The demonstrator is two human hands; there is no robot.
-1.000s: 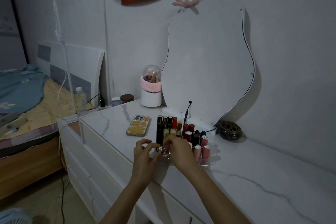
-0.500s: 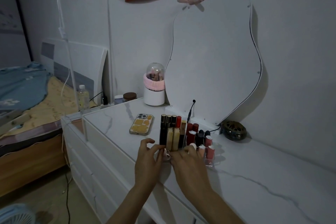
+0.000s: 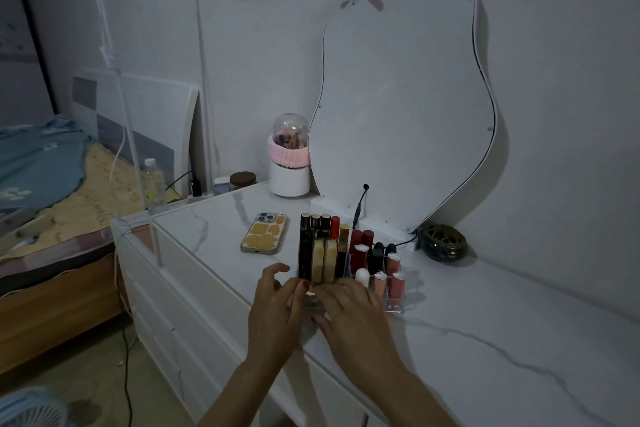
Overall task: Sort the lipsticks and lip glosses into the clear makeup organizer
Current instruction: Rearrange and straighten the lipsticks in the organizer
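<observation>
Clear makeup organizer [image 3: 394,305] is sitting on glossy marble-look dresser top [image 3: 485,340], tubes upright. Left hand [image 3: 275,308] and right hand [image 3: 349,315] are pinching something small; can't tell what

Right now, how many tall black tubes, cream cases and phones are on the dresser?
tall black tubes: 3
cream cases: 2
phone: 1
Total: 6

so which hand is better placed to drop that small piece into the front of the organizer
Probably the left hand: its thumb and fingertip seem to pinch the small item at the clear organizer's front left. The right hand lies flatter beside it.
</observation>
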